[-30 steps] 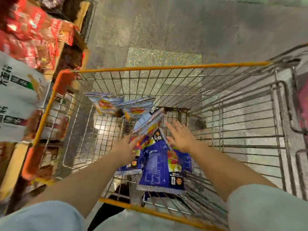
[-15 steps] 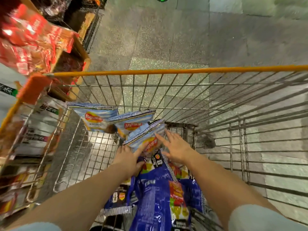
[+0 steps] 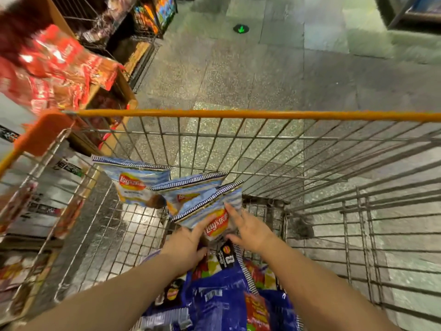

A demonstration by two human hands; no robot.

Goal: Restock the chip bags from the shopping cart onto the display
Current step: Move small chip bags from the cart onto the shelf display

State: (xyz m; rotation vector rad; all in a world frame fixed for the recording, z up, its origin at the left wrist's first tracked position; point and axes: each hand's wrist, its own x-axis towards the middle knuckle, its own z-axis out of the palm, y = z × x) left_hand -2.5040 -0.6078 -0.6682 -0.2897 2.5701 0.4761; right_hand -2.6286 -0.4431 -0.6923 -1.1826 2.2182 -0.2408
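Note:
Three light blue chip bags stand in the wire shopping cart (image 3: 238, 114). My left hand (image 3: 188, 244) and my right hand (image 3: 248, 229) both touch the nearest light blue bag (image 3: 214, 211), one on each side of it, fingers spread over its front. A second light blue bag (image 3: 186, 193) leans behind it and a third (image 3: 136, 182) stands farther left. Dark blue chip bags (image 3: 219, 295) lie in the cart under my forearms.
The display (image 3: 55, 65) of red snack bags stands at the upper left, beside the cart's orange corner (image 3: 43, 132). More shelves with packaged goods run along the left edge. Grey tiled floor (image 3: 286, 68) stretches ahead, with a green arrow mark (image 3: 241, 29).
Both hands moved forward in the cart, from over the dark blue bags to the nearest light blue bag, and now touch it on both sides. The view has tilted forward.

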